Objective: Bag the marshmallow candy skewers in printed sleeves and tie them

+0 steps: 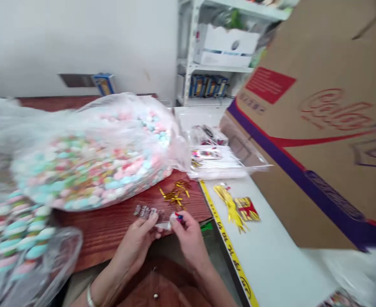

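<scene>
Low in the middle, my left hand (140, 238) pinches a small clear plastic bag (145, 211) with white print. My right hand (189, 238) is closed on a small white piece with red and blue colours (177, 217), close to the bag's edge. Its exact kind is blurred. Gold twist ties (177, 192) lie loose on the wood-patterned table (111, 226) just beyond my hands. Past them rests a large clear bag of pastel marshmallows (101, 166). Wrapped marshmallow skewers (21, 234) lie at the left.
To the right, a white table (271, 264) carries yellow ribbon strips (230, 207), a red and gold packet (247, 209) and a clear plastic tray (220, 170) of white sticks. A big cardboard box (319, 140) towers over it. White shelving (191, 64) stands behind.
</scene>
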Demonstrator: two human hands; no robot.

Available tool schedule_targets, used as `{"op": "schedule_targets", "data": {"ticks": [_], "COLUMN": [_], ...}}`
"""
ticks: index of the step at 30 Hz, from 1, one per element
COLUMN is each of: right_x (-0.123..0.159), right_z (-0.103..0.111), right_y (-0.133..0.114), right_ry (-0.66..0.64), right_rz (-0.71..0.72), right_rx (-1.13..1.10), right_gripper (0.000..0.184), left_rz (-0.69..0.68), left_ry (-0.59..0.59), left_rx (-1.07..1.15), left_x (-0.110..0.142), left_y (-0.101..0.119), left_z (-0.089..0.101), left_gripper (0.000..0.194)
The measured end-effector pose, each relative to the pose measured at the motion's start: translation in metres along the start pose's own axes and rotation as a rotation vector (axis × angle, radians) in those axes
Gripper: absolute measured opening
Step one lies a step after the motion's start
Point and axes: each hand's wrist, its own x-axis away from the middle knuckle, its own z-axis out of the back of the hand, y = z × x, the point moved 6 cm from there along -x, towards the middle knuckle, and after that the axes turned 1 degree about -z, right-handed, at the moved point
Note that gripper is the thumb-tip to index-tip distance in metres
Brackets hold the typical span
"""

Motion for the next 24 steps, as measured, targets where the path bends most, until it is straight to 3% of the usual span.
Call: {"op": "schedule_targets", "data": {"ticks": [5, 14, 18, 24], "right_x": [-0.014, -0.004, -0.001, -0.014], "right_z": [-0.006, -0.037, -0.064, -0.109], "right_y": [0.000, 0.000, -0.004, -0.027], "right_ry": [-0.073, -0.035, -0.061, -0.101], "right_rz": [-0.039, -0.004, 0.019, 0.178], "right_rx": [-0.004, 0.114, 0.152, 0.341], "right_gripper": [0.026, 0.026, 0.017, 0.027], "left_rz": [-0.033, -0.060, -0.070, -0.095], "left_ry": [0.067, 0.075, 0.121, 0.211], "left_rx": [0.011, 0.016, -0.040, -0.160], "left_x": [-0.007, -0.009, -0.005, 0.000], "left_y": [0.011, 0.010, 0.018, 0.043], "left_z": [0.011, 0.042, 0.069, 0.121], "left_gripper": [0.035, 0.037, 0.033, 0.030]}}
